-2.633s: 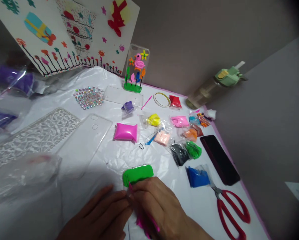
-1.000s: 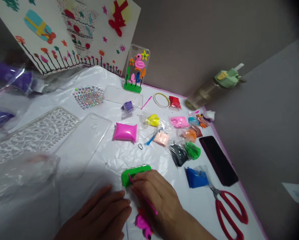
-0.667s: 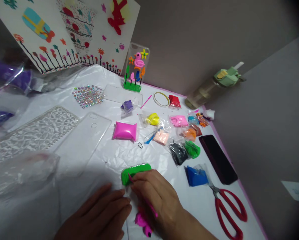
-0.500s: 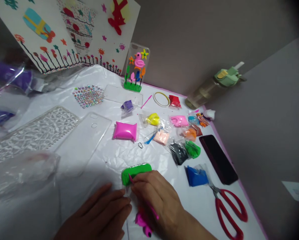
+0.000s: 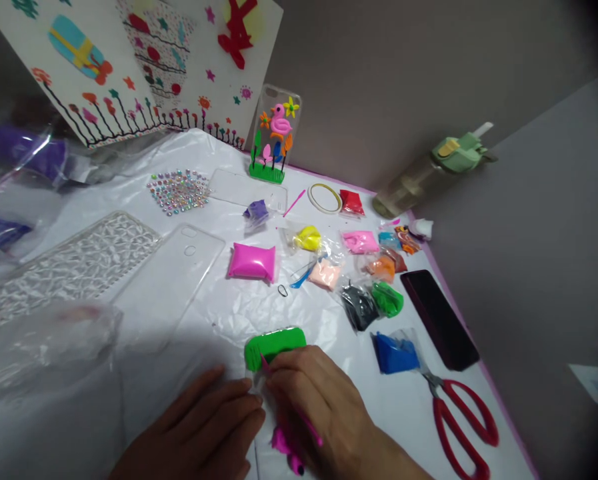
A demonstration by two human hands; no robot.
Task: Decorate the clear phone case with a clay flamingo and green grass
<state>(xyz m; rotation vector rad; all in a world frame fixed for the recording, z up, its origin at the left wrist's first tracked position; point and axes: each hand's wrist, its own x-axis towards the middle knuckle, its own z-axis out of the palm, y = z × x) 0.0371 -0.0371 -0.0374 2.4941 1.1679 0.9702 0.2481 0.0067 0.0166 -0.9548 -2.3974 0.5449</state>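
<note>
A bright green block of clay (image 5: pixel 273 345) lies on the white plastic sheet (image 5: pixel 219 313) near the front. My right hand (image 5: pixel 313 403) is closed round a thin pink tool (image 5: pixel 299 417); its tip rests at the green clay's near edge. My left hand (image 5: pixel 203 427) lies flat beside it, fingers stretched out on the sheet, touching a clear phone case whose edges barely show. A pink clay figure (image 5: pixel 285 448) sits under my right hand, partly hidden.
Small bags of coloured clay lie behind: pink (image 5: pixel 251 261), yellow (image 5: pixel 307 238), blue (image 5: pixel 395 353), green (image 5: pixel 387 299), black (image 5: pixel 359 308). Red scissors (image 5: pixel 459 427) and a dark phone (image 5: pixel 439 319) are at the right. Clear cases (image 5: pixel 169 280), rhinestones (image 5: pixel 179 191), a decorated case (image 5: pixel 273 137) and a bottle (image 5: pixel 429 173) stand farther back.
The pink tool's tip has shifted slightly along the green clay's near edge. The pink figure under my right hand has come more into view. My left hand has stayed put.
</note>
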